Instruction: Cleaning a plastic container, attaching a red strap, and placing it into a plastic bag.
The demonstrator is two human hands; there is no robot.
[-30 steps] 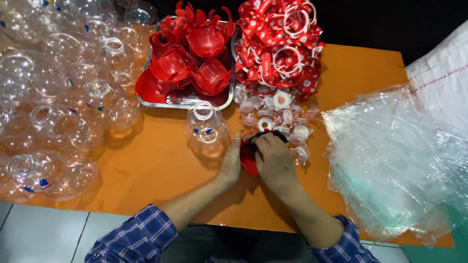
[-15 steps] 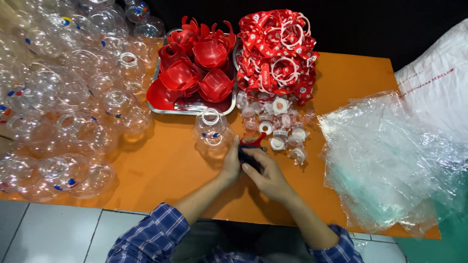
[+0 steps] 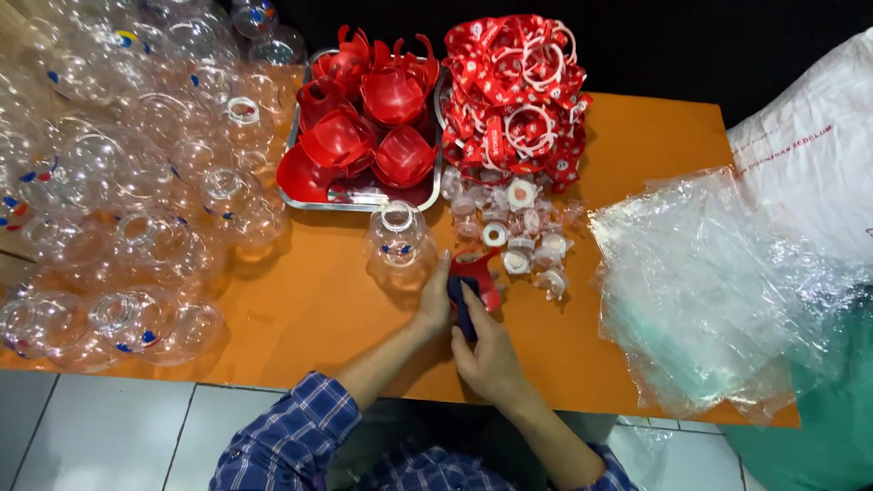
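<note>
My left hand (image 3: 435,300) and my right hand (image 3: 486,353) meet near the front edge of the orange table (image 3: 300,300). Together they grip a small red plastic piece with a dark blue part (image 3: 470,289). Just beyond my left hand stands a clear round plastic jar (image 3: 397,241) with an open neck. To the right of the piece lie several small clear and white caps (image 3: 518,232).
A metal tray (image 3: 359,195) holds red plastic cups. Behind the caps is a heap of red straps with white rings (image 3: 516,95). Many clear jars (image 3: 136,182) crowd the left side. Clear plastic bags (image 3: 709,291) lie at right, a white sack (image 3: 809,150) behind them.
My hands have drawn a little toward me and apart, and the red and blue piece shows more plainly between them. The camera view has shifted slightly.
</note>
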